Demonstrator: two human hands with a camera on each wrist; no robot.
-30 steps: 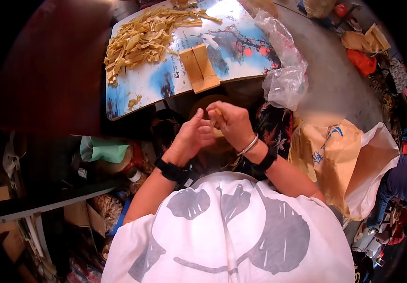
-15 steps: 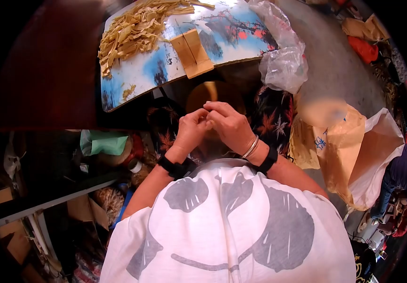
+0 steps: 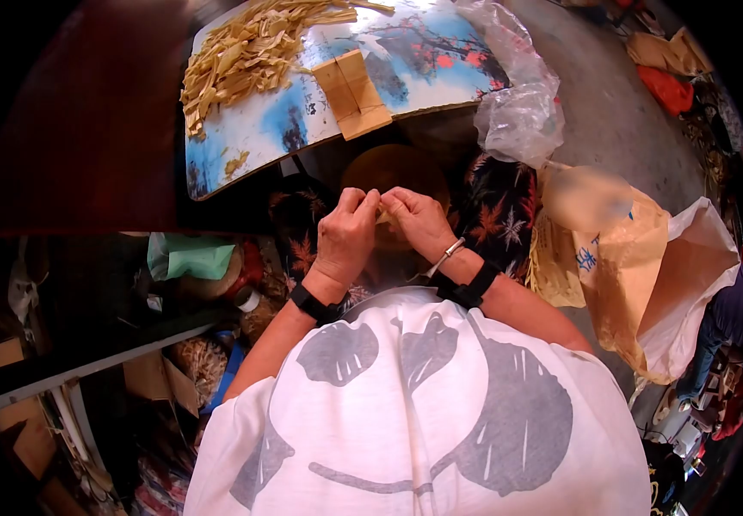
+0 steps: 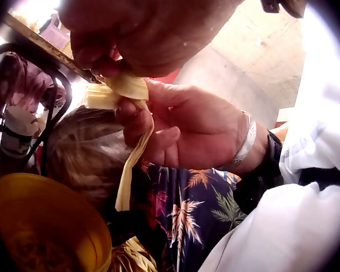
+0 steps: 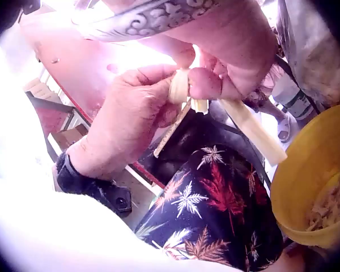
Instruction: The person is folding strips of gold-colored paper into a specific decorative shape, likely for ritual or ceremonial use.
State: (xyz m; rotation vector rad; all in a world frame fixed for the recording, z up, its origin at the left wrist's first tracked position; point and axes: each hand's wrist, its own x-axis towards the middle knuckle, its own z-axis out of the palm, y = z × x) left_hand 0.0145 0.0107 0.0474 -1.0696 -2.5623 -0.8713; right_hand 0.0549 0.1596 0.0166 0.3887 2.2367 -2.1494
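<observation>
In front of the lap my left hand (image 3: 345,236) and right hand (image 3: 423,225) meet, fingertips almost touching. Between them they pinch a flat pale-yellow strip (image 4: 127,88), folded or looped at the fingers, its kind not plain. One narrow tail of the strip hangs below the right hand in the left wrist view. Seen from the right wrist, a broad end (image 5: 255,133) sticks out past the right fingers, and a thin end slants down beside the left fingers. Part of the fold is hidden behind the fingers.
A painted tabletop (image 3: 264,146) ahead carries a pile of yellow strips (image 3: 246,64) and a slotted wooden piece (image 3: 352,95) at its near edge. A yellow bucket (image 5: 292,170) stands low between the knees. Clear plastic (image 3: 517,120) and a large paper sack (image 3: 629,267) are at the right.
The left hand, with fingers extended a second ago, has closed in and now pinches the strip together with the right hand. The strip's end that stood up between the hands has gone down.
</observation>
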